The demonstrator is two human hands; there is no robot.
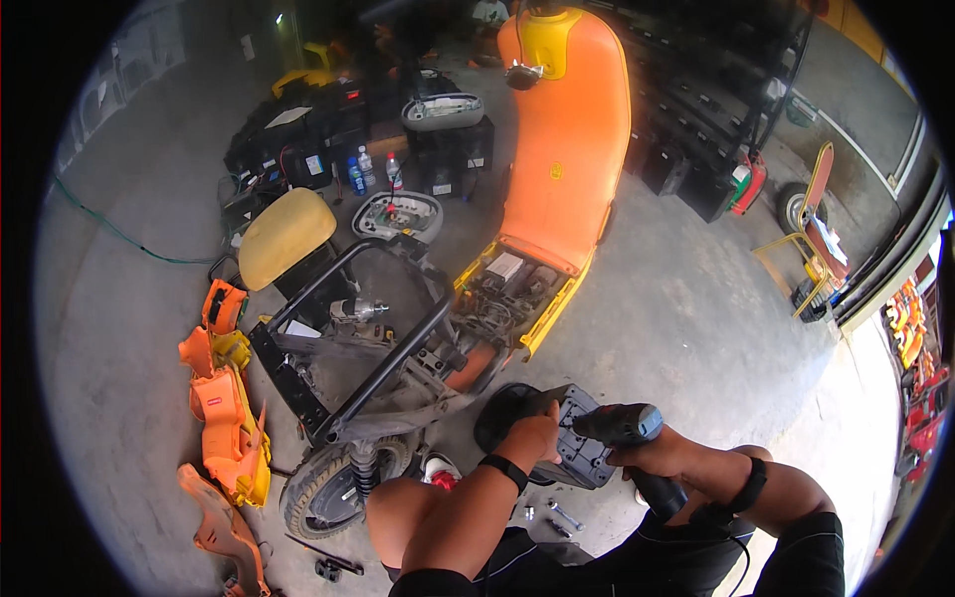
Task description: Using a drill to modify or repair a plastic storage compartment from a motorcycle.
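Note:
My right hand point(645, 456) is wrapped round the handle of a cordless drill point(629, 422), its body blue-grey and black. The drill's front end points left, at the face of a dark grey plastic box point(580, 460) with several small holes. My left hand point(540, 436) grips that box along its left edge; its fingertips are partly hidden. Whether the drill's bit touches the box cannot be made out. The box is tilted between my knees, beside a round black object point(502, 413).
A stripped scooter frame point(383, 368) with a rear wheel point(328, 493) stands ahead on the left. Its orange-yellow front body point(567, 149) reaches away. Orange body panels point(224, 418) lie at left. Loose sockets point(565, 515) are on the floor near me. A chair point(811, 229) stands far right.

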